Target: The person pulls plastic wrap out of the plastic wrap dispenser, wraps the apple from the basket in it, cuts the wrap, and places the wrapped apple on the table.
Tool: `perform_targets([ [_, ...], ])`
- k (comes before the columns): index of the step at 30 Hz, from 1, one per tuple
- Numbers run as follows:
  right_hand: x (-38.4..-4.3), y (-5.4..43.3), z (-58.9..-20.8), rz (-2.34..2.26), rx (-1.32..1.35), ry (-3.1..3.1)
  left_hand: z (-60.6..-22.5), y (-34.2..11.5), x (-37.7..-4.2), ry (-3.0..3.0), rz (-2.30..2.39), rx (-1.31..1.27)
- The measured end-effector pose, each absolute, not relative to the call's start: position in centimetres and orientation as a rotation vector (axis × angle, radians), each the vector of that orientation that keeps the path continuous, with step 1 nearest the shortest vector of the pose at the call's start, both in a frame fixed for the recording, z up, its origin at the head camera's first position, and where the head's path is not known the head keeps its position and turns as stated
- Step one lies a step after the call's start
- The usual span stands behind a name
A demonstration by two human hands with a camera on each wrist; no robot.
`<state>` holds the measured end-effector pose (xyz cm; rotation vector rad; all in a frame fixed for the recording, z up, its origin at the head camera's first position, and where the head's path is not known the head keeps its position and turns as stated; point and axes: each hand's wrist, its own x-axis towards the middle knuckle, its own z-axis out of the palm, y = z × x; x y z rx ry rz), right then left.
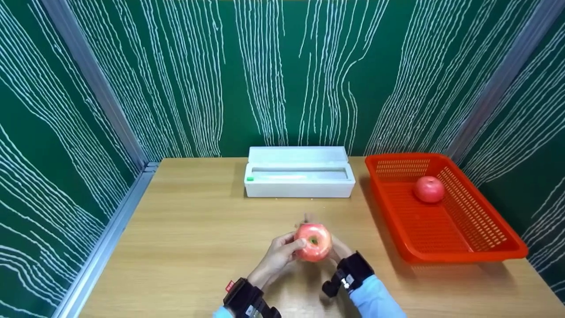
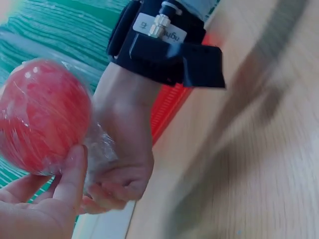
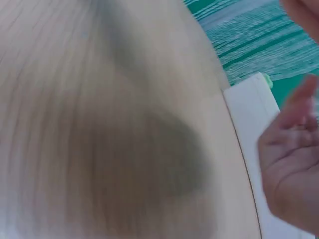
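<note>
A red apple (image 1: pixel 314 247) wrapped in clear cling film is held up in front of me, stem dimple showing in the head view. My left hand (image 1: pixel 276 257) grips it from the left, thumb on its skin and fingers beneath. Behind and right of the apple is my right hand (image 1: pixel 340 249), mostly hidden from above. In the left wrist view, crinkled cling film (image 2: pixel 102 147) trails from the wrapped apple (image 2: pixel 45 117) to the curled fingers of the right hand (image 2: pixel 122 162), which pinch it. The right wrist view catches a blurred hand (image 3: pixel 291 174) at its edge.
A white cling film box (image 1: pixel 300 190) with a raised lid and a green tab stands at the table's back. At the right, an orange-red plastic basket (image 1: pixel 446 257) contains another apple (image 1: pixel 429 189). Green panels with white wavy lines border the wooden table (image 1: pixel 185 238).
</note>
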<state>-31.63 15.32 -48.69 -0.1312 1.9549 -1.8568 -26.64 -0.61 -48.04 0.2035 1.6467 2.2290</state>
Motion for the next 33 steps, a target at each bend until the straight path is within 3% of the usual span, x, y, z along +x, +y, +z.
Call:
perform_targets([
  [7, -31.2, 16.7, -47.4, -2.187, 0.129, 2.253, -48.1, -1.7, -27.1, 1.794, 2.220, 0.074],
  [14, -29.8, 15.9, -48.5, -2.283, -0.077, 1.904, -48.1, -1.9, -27.5, 1.820, 2.245, 0.051],
  [33, -29.7, 13.8, -48.7, -2.572, 0.239, 1.153, -47.5, -0.4, -27.0, 2.444, 2.081, 0.359],
])
